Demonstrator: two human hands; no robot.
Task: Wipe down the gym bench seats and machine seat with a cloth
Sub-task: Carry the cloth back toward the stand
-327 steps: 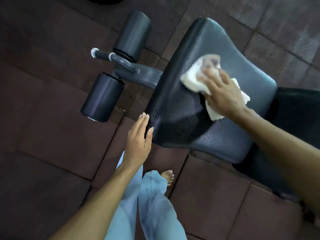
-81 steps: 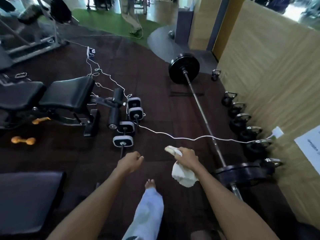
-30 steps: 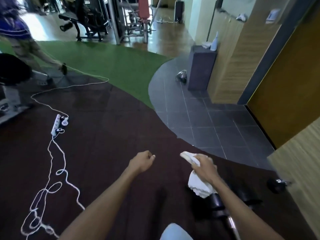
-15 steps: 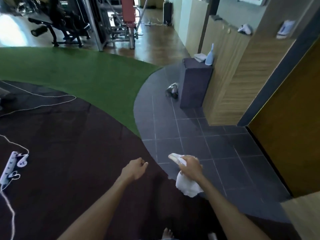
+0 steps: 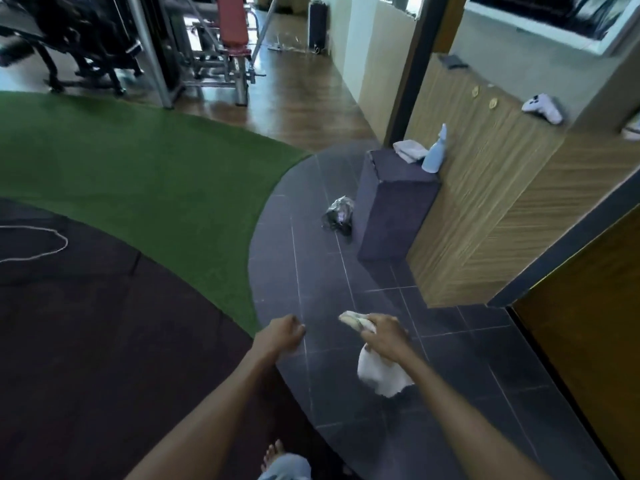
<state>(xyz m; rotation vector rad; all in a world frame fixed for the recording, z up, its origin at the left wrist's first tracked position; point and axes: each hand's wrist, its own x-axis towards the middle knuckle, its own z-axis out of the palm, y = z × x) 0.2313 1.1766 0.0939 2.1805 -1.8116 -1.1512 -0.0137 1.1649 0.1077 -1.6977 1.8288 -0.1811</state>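
Note:
My right hand grips a white cloth; one end sticks out past my fingers and the rest hangs below my wrist. To its left, my left hand is held out with its fingers loosely curled and holds nothing. Both hands hover over the dark tiled floor. Far ahead stands a gym machine with a red seat pad in a metal frame. Dark bench equipment sits at the upper left.
A dark box stand stands against a wooden cabinet; on it are a spray bottle and a folded cloth. A crumpled bag lies beside the stand. Green turf spreads left; a white cable lies on the dark mat.
The view has moved forward off the dark mat toward the tiles; the box stand and the red-padded machine are nearer. Both hands keep their pose, the right still holding the cloth.

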